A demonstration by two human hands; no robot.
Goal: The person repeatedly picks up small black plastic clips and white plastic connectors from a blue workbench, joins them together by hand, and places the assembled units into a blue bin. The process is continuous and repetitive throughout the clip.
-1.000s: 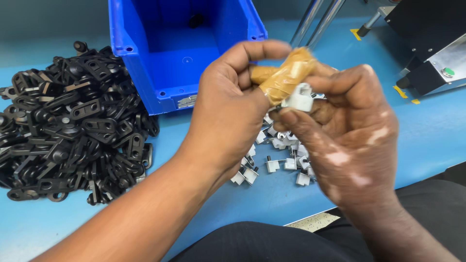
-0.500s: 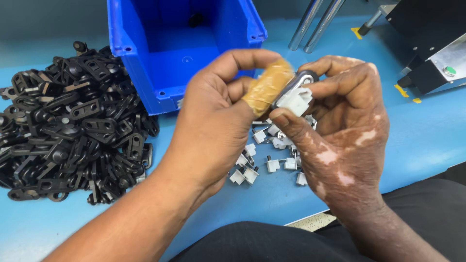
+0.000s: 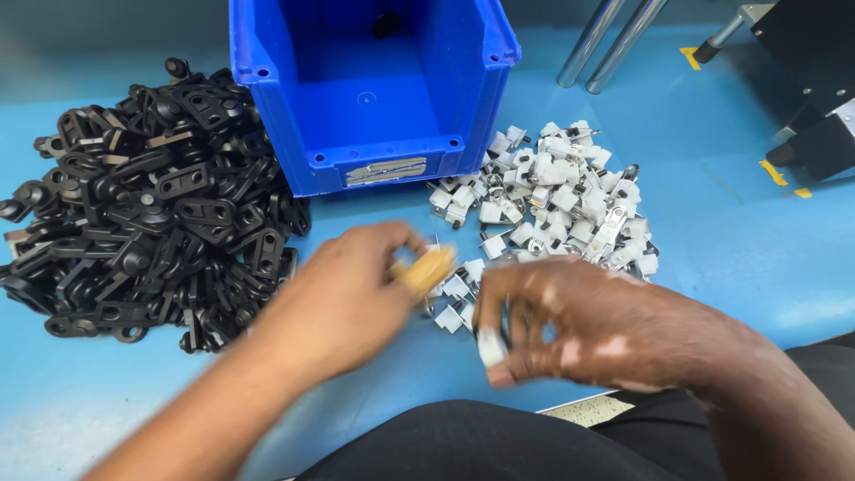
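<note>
My left hand (image 3: 343, 307) and right hand (image 3: 592, 330) hover low over the blue tabletop, both blurred by motion. Tan tape (image 3: 429, 267) wraps a left fingertip; whether that hand holds anything is unclear. My right fingertips pinch a small white clip piece (image 3: 490, 346). Just beyond the hands lies a pile of small white clips with metal parts (image 3: 557, 191). A large heap of black plastic brackets (image 3: 151, 209) lies to the left.
An open blue bin (image 3: 383, 165) stands at the back between the two piles, with one dark piece inside. Two metal rods (image 3: 606, 36) and a black machine (image 3: 815, 80) sit at the back right. A printed label (image 3: 588, 410) lies at the table's near edge.
Both hands have dropped from chest height down toward the table and moved apart. The white piece held between them is now in my right fingertips, and the white pile is uncovered.
</note>
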